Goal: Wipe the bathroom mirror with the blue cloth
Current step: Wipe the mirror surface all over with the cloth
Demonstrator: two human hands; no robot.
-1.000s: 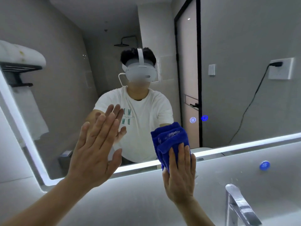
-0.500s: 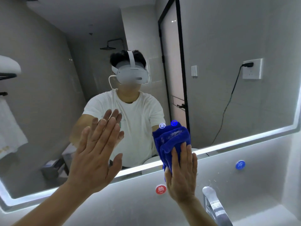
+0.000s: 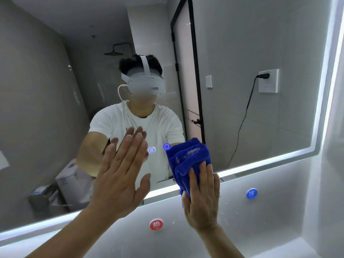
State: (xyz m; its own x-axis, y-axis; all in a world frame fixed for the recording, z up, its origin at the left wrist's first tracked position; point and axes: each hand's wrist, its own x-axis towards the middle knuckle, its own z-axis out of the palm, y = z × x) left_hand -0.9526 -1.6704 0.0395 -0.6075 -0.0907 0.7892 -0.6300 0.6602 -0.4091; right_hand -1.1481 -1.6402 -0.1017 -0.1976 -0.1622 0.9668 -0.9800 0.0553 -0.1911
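Observation:
The bathroom mirror point(image 3: 242, 118) fills most of the view, with a lit strip along its lower and right edges. A folded blue cloth point(image 3: 188, 161) lies against the glass at the mirror's bottom edge, right of centre. My right hand point(image 3: 202, 194) presses flat on the cloth with straight fingers. My left hand point(image 3: 122, 175) is raised to the left of it, palm toward the glass, fingers straight and together. I cannot tell whether it touches the mirror.
Two glowing touch buttons point(image 3: 159, 148) sit on the glass between my hands. On the wall below the mirror are a red round sticker point(image 3: 156, 224) and a blue round sticker point(image 3: 251, 193). The mirror reflects a person, a door and a wall socket.
The view has swung right and down along the mirror; the mirror's right edge came into sight and the faucet left it. Both hands keep their pose, the right still on the cloth.

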